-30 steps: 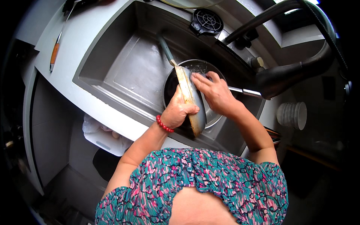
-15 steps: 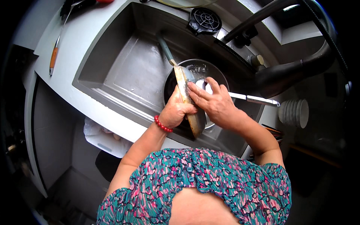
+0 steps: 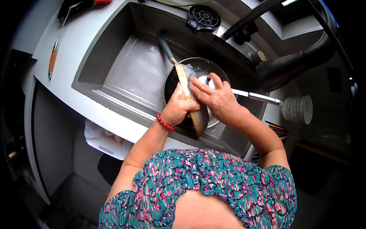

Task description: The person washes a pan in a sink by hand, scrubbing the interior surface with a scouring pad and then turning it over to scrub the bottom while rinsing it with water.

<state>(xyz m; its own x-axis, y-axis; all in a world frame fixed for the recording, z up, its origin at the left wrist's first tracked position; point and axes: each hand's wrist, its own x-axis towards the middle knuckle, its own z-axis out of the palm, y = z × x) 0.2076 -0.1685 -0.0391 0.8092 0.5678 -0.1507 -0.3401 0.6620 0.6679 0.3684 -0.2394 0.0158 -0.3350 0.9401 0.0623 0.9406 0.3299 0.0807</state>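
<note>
A frying pan with a grey-green handle is tilted up on its edge over the sink; its side is stained brown. My left hand is closed around the pan's edge, thumb on the side toward me. Against the pan's right face lie the outstretched fingers of my right hand; whether anything sits beneath them is hidden. Below the pan stands a round pot in the sink. A long silver handle reaches from behind my right hand past the sink's right edge; its other end is partly covered.
A black faucet arches in from the right. Stacked white bowls stand on the right counter. A black round drain part lies behind the sink. At left, a utensil with an orange handle rests on the white counter.
My right hand has shifted slightly along the pan's face. The left hand keeps its grip, and the whole view has moved a little.
</note>
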